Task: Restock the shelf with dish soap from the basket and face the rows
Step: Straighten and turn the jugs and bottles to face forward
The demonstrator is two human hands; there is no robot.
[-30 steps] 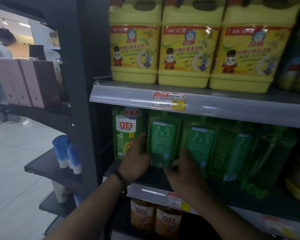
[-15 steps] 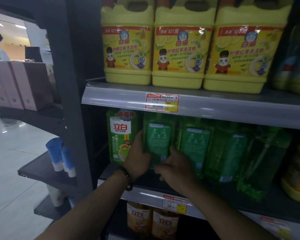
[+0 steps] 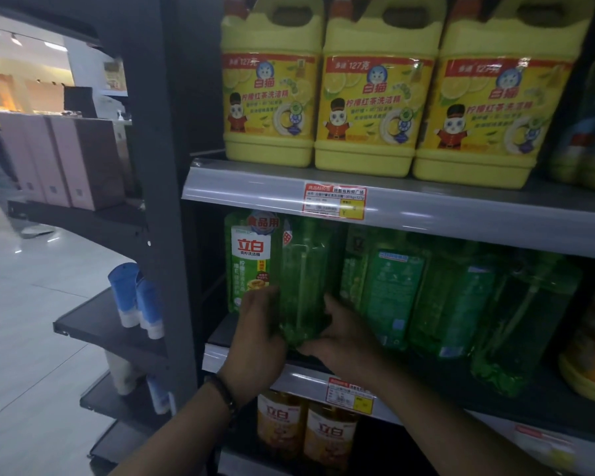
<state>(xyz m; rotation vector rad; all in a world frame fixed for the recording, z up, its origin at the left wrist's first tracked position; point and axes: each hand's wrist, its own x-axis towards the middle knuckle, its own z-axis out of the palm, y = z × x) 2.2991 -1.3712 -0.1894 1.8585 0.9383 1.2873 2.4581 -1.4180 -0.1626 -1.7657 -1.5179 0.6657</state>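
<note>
Hands first: the left hand wraps the lower left flank of a green dish soap bottle and the right hand cups its lower right flank, so both grips are closed round that one bottle, just left of centre in the lower half of the frame. It stands on the middle shelf, second in the row, showing a bare translucent side rather than a label. That suggests the step is facing: twist it low at the base, upright, until its front matches the labelled bottle just beside it on the left, then draw it flush with the shelf lip. Further right, the green bottles show back labels and probably need the same turn. Spacing is tight, so a wide twist could knock neighbours askew. At the top of the frame, the yellow jugs already face forward.
</note>
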